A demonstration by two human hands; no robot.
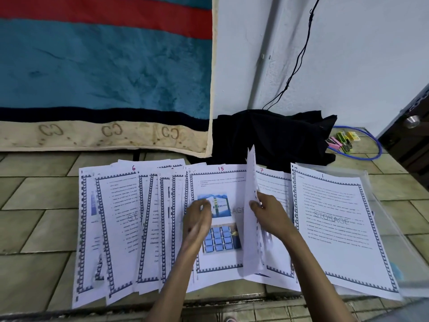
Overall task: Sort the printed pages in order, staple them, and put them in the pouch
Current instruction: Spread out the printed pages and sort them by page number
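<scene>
Printed pages [120, 228] lie fanned across the tiled floor [34, 228] as the right hand [270, 214] pinches one sheet [251, 205] upright on edge and the left hand [197, 219], fingers loosely curled, rests on page 15 [220, 182], with page 1 [336, 224] lying atop a clear pouch [394, 228] at right.

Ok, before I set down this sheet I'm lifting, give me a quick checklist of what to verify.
1. Lifted sheet held firmly: ok, right hand pinches its edge, sheet stands nearly upright.
2. Its page number readable: cannot tell, the sheet is edge-on to the camera.
3. Page 1 set apart as the start pile: ok, it lies at far right on the clear pouch.
4. Remaining pages in order: not ok, page 6, page 15 and page 7 lie fanned out of sequence.
5. Left hand free: cannot tell, blurred over page 15.
6. Stapler at hand: not ok, it lies off by the wall.
</scene>
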